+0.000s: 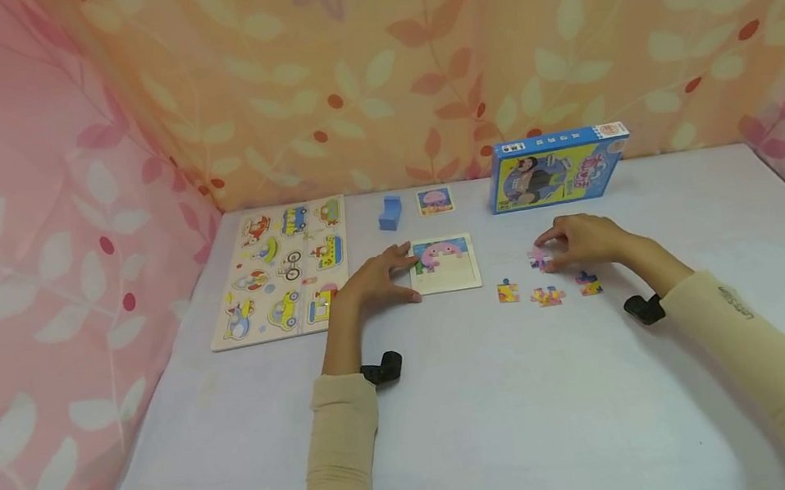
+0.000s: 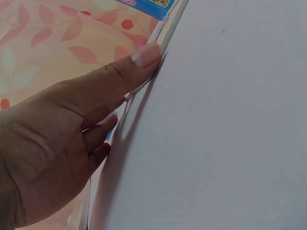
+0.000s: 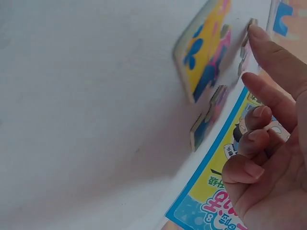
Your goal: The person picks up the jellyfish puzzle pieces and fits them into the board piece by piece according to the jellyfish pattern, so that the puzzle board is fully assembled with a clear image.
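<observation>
A square puzzle board [image 1: 452,278] lies mid-table, its upper part filled with a pink and blue picture, its lower part bare. My left hand [image 1: 375,280] grips its left side, thumb by the lower left corner; the left wrist view shows the thumb [image 2: 146,55] on the board's edge. To the right, my right hand [image 1: 581,241] pinches a pink and purple piece [image 1: 538,260] at the tabletop between thumb and a finger. Nearby lie a yellow piece [image 1: 508,291], a wider yellow-pink piece [image 1: 548,296] and a blue-orange piece [image 1: 589,284]. The right wrist view shows my right hand [image 3: 273,143] with other fingers curled.
A wooden board with vehicle shapes [image 1: 263,278] lies at the left, close to my left forearm. Behind the puzzle board are a blue block [image 1: 390,213] and a small picture card [image 1: 436,201]. A blue and yellow box [image 1: 557,171] stands at the back right.
</observation>
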Available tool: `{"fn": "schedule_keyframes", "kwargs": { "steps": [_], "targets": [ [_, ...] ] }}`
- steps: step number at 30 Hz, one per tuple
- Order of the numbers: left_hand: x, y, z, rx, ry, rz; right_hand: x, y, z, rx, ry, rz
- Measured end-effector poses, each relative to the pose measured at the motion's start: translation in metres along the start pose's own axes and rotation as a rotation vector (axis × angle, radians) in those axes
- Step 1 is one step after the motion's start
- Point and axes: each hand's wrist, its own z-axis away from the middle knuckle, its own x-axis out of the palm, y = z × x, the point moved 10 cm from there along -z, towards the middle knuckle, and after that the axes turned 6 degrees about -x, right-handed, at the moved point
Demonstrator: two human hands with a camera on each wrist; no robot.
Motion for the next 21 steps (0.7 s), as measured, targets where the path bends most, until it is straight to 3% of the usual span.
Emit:
{"fn": "schedule_keyframes", "kwargs": {
  "steps": [7,21],
  "targets": [
    [0.002,-0.001,0.000,-0.007,-0.008,0.005,-0.002,0.001,0.001,-0.016,0.054,0.011],
    [0.000,-0.002,-0.001,-0.012,0.002,-0.004,-0.005,-0.010,-0.004,-0.090,0.085,0.001]
  ]
}}
